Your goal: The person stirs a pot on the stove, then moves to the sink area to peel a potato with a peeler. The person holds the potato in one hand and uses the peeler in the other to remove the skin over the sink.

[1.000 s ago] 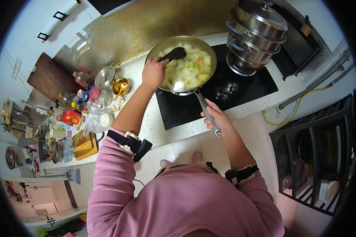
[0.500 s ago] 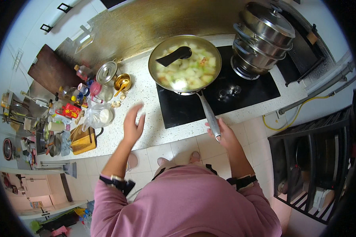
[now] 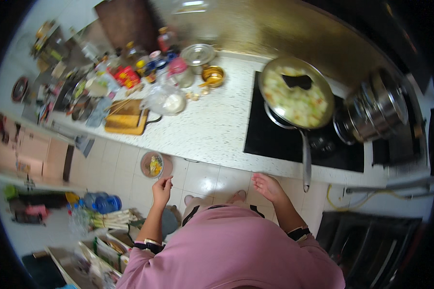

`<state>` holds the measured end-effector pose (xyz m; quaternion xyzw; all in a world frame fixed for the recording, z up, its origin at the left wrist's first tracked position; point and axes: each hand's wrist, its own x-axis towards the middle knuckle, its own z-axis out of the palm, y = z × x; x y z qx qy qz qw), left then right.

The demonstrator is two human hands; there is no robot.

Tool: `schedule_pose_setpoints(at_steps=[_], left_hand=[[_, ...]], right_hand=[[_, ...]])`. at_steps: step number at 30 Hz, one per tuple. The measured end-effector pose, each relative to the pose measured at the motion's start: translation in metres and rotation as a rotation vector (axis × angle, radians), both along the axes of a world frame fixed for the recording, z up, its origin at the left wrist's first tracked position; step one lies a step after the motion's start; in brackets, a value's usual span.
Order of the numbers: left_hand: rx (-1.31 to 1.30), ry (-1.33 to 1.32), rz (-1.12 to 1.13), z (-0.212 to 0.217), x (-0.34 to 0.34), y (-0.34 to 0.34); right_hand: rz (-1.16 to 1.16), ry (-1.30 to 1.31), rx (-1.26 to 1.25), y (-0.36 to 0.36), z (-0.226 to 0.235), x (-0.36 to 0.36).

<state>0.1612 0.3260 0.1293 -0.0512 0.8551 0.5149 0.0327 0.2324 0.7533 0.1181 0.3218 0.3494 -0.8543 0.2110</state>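
The left hand is seen with fingers bent; how far it is closed cannot be told, and nothing is seen in it. The right hand is held loosely spread, empty, apart from the pan handle. The pan is seated on the black hob; a black utensil is rested in pale, chunky food. Unattended cooking is judged; for stirring, the utensil must be gripped.

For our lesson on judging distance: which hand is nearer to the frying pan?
Right. The right hand is off the frying pan, a little left of its handle; the left hand is farther off to the left.
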Motion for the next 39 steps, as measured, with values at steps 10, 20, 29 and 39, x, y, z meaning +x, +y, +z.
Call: schedule_pose_setpoints(at_steps=[10,20,29,39], left_hand=[[0.063,-0.039,0.090,0.013,0.027,-0.140],[0.126,-0.160,0.292,0.004,0.097,-0.293],[0.205,-0.156,0.420,0.003,0.068,-0.356],[0.095,-0.061,0.562,0.004,-0.011,-0.460]], right_hand=[[0.162,-0.030,0.402,-0.124,-0.007,-0.019],[0.946,0.378,0.917,-0.319,0.012,-0.088],[1.382,0.551,1.135,-0.418,-0.006,-0.190],[1.580,1.017,0.928,-0.581,-0.007,-0.348]])
